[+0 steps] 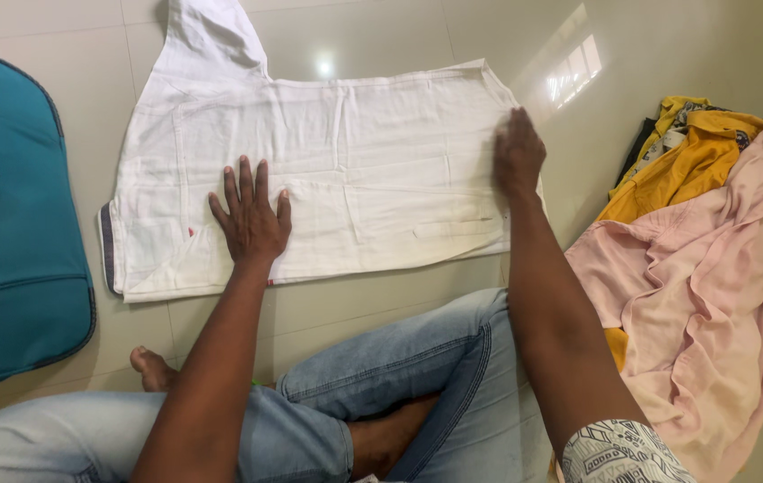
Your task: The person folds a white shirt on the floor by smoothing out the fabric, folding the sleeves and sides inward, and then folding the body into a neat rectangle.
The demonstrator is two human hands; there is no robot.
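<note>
Tiled floor (381,313), pale and glossy, carrying everything; window glare near the far right.

Blue soft case (6,224) along the left edge of the floor, zipped side facing in.

White shirt (355,170) spread flat mid-floor, folded lengthwise, collar end toward the left, one sleeve (207,36) sticking out at the far left corner. Faint creases across the middle.

Heap of loose clothes at the right edge: pink garment (703,286) on top, yellow garment (686,161) behind it, just beside the shirt's right end but apart from it.

Denim-clad legs (417,376) crossed in the near foreground, a bare foot (151,368) showing near left.

Left hand (252,219): open, fingers spread, palm pressed flat on the shirt near its near-left part. Right hand (517,154): open, palm down, resting on the shirt's right end at the hem; gripping nothing.

Risks, judged from the layout:
- Smooth tile under thin cloth; uneven pressing likely to slide the whole shirt rather than flatten it.
- Loose sleeve outside the fold; liable to bunch or skew the shape if left out.
- Pink heap close to the right hem; easy to snag or drag in.
</note>
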